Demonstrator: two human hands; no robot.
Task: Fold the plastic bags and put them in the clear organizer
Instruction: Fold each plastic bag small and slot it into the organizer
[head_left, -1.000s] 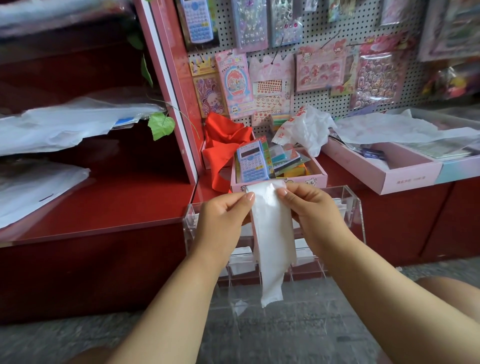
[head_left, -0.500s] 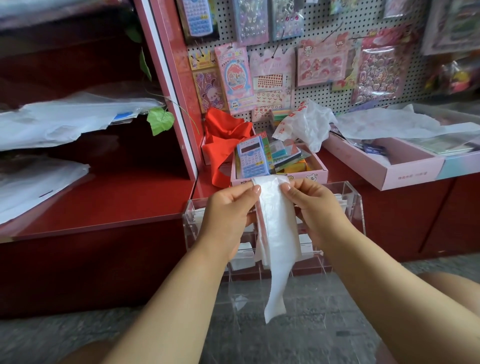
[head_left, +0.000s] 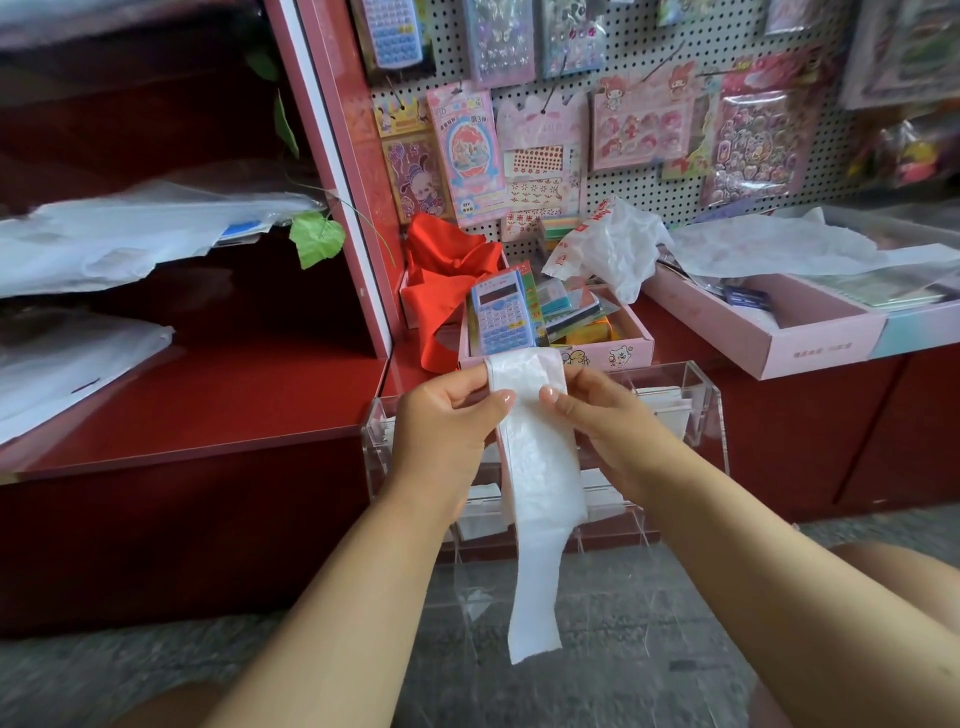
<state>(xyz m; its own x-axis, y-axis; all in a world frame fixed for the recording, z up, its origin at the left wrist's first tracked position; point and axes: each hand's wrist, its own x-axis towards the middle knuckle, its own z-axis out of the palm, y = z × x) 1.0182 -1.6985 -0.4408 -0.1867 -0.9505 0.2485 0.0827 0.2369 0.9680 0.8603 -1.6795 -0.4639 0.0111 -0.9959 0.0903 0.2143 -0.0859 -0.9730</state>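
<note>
Fingers (head_left: 506, 399) of both hands are pinching the top edge of a white plastic bag (head_left: 537, 493) that's been flattened into a long narrow strip. Left hand (head_left: 441, 421) has its thumb on the front and its curled fingers behind the left side, right hand (head_left: 597, 410) does the same on the right, so thumbs nearly meet in the middle. Compared to a second ago the hands sit a bit lower down from the top edge, so a short flap now sticks up above the thumbs, and the tail below hangs longer and straighter. Looks to me like the lengthwise fold is done and the next bit is folding or rolling it up short, starting from that top flap.

The strip dangles right in front of the clear organizer (head_left: 701, 415), which sits on the floor against the red shelf (head_left: 208, 400). You can already see some folded white pieces through its walls, so part of the job seems done. This bag isn't in yet.

Further out there's a crumpled white bag (head_left: 618, 249) on the pink box (head_left: 628, 353) with the calculator (head_left: 501, 317), and more plastic sheets (head_left: 130, 234) on the left shelves, probably still waiting their turn
</note>
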